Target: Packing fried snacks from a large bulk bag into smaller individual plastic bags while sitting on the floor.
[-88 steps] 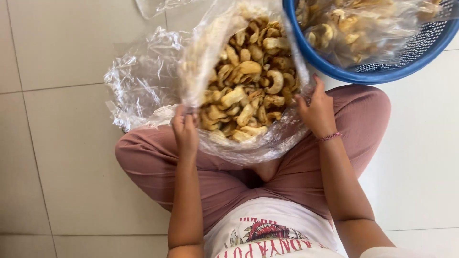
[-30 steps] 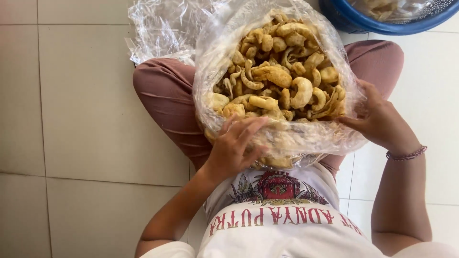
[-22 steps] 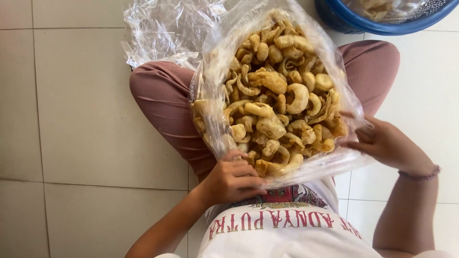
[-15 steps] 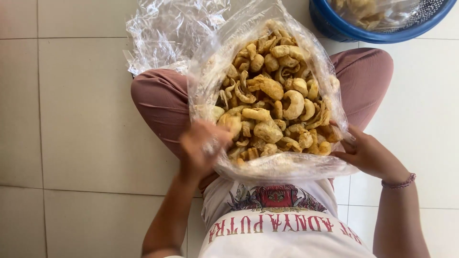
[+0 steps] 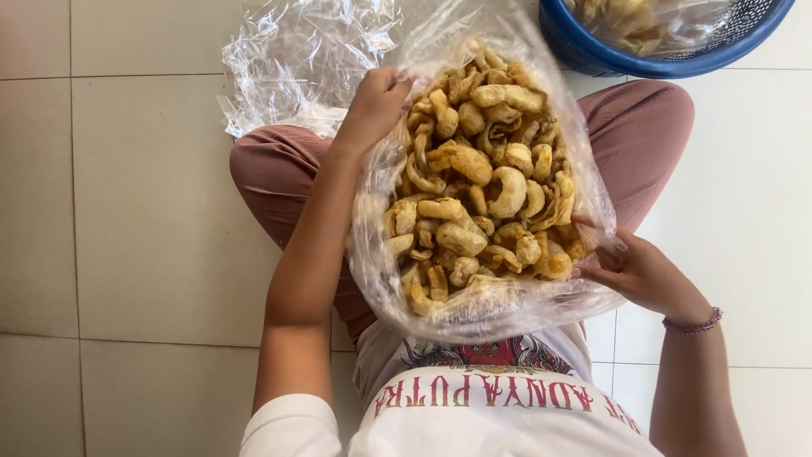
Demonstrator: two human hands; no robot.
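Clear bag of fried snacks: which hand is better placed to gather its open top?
Probably the left hand: it grips the far upper edge of the clear bag, up by the opening. The right hand holds the lower side near the lap, likely better for steadying.

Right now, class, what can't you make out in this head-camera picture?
- Basket: cut off by the top edge; its contents blur behind plastic.
- Left hand: fingertips hidden behind the bag edge.
- Right hand: fingertips hidden in bag folds.
- Bag's bottom: crackers hide it.
- Loose plastic: cut off at the top.
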